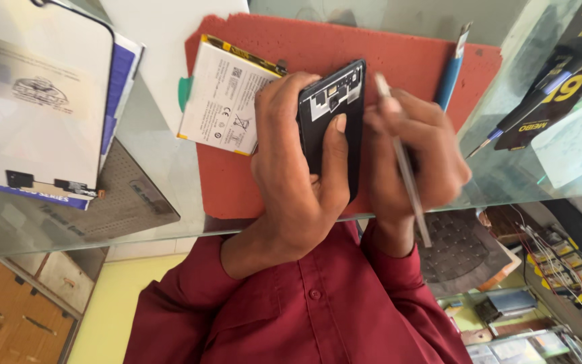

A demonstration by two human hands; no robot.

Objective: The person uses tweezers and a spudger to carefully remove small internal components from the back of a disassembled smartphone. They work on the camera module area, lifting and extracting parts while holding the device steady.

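- Phone (323, 108), black, back cover off with the inner boards showing, is held above the red mat (399, 57), in the middle of the view.
- Left hand (294, 168) is wrapped around the phone. The fingers curl over its left edge and the thumb (336, 152) lies flat along the open back. It is a firm closed grip.
- The phone's long axis runs near-vertical in the frame, pointing away from the person's chest and tilted a little to the right at the far end.
- Right hand (422, 152) is just beside the phone's right edge. It is motion-blurred, with the fingers pinched shut on a thin metal tool (407, 178).
- The tool's long axis is almost parallel to the phone. Its far tip is near the phone's upper right corner, and its tail sticks out past the wrist toward the body.
- Key relation: the phone lies to the left of the tool tip, close by. I cannot tell whether they touch because of the blur.
- The right hand is nearer the exposed top section, while the left hand only braces the phone.
- White battery (227, 94) lies flat on the mat left of the left hand, partly tucked behind it.
- Blue pen-like tool (450, 77) lies on the mat's right edge, well apart from both hands.
- Screen panel (38, 94) is at far left on the glass counter (149, 168).
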